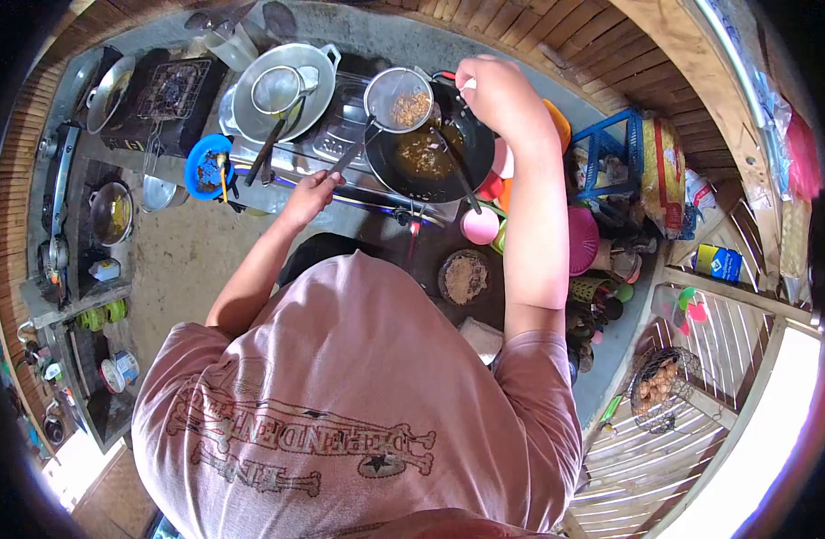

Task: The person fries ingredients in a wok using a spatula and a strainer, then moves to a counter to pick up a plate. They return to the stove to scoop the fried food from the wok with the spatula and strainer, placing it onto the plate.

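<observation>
My left hand (312, 198) is closed round the handle of a mesh strainer (410, 101), which is held over the left rim of a black wok (396, 169). Golden-brown bits lie in the strainer. Oil with small floating pieces (427, 153) fills the wok's bottom, and a dark spatula (457, 171) leans in it. My right hand (493, 85) is raised over the wok's far right edge with its fingers pinched; something small and white shows at the fingers, too small to name. A red-and-black handle end lies just beside that hand.
A metal pot (315, 117) with a second strainer (277, 90) stands left of the wok. Further left are a blue bowl (197, 175) and a grill rack (172, 90). A pink cup (480, 225), a bowl of brown powder (464, 277) and a blue basket (617, 148) are at the right.
</observation>
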A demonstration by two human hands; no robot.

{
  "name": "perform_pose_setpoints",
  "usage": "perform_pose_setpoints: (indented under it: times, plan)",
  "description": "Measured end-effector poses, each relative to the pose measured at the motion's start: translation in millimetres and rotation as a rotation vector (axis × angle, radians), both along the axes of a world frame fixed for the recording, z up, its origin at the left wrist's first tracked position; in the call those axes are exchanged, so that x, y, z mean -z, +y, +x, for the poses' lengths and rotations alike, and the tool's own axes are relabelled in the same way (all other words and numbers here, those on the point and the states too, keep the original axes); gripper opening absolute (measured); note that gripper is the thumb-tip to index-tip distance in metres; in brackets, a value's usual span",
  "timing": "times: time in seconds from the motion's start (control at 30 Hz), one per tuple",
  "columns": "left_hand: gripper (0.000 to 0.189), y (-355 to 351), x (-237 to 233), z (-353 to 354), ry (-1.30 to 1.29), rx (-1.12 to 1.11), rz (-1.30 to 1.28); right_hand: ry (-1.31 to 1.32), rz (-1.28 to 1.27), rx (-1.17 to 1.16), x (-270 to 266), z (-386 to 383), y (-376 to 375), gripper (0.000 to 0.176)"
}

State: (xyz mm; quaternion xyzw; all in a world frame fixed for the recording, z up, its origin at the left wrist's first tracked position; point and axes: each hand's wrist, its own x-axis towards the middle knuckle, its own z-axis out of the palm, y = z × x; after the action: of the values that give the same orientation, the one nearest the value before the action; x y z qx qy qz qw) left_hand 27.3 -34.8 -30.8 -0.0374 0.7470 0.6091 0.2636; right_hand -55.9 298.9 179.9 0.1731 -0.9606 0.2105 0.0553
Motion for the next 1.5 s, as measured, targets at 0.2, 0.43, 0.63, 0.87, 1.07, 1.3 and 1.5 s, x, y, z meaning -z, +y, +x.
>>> perform_pose_setpoints:
  times: [0.2, 0.43, 0.63, 0.87, 1.07, 1.3, 1.5]
  plan:
    - [0.034, 0.4, -7.6, 0.3, -0.009, -0.019, 0.004, -0.127, -0.019, 0.039, 52.5, 6.4, -9.1, 0.012]
    - [0.034, -4.1, -5.0, -1.7, 0.001, 0.005, 0.019, -0.287, -0.014, 0.018, 125.5, 14.1, -6.8, 0.016]
    - [0.036, -3.8, 1.4, -4.5, 0.027, 0.007, 0.020, -0.222, -0.044, 0.079, 64.5, 13.1, -6.1, 0.013]
    - [0.035, -11.4, 9.8, -13.7, 0.013, 0.057, 0.103, -0.056, -0.059, 0.185, -7.8, 27.3, -4.2, 0.012]
    - [0.037, -17.8, 26.0, -17.8, 0.001, 0.132, 0.130, -0.256, 0.006, 0.311, 58.7, 35.3, -20.2, 0.015]
    - [0.037, -26.1, 25.3, -34.4, -0.018, 0.232, 0.109, -0.274, 0.002, 0.359, 72.6, 40.9, -29.4, 0.017]
    - [0.037, -32.4, 13.0, -51.0, 0.043, 0.298, 0.109, -0.054, -0.095, 0.270, 15.0, 40.8, -19.7, 0.015]
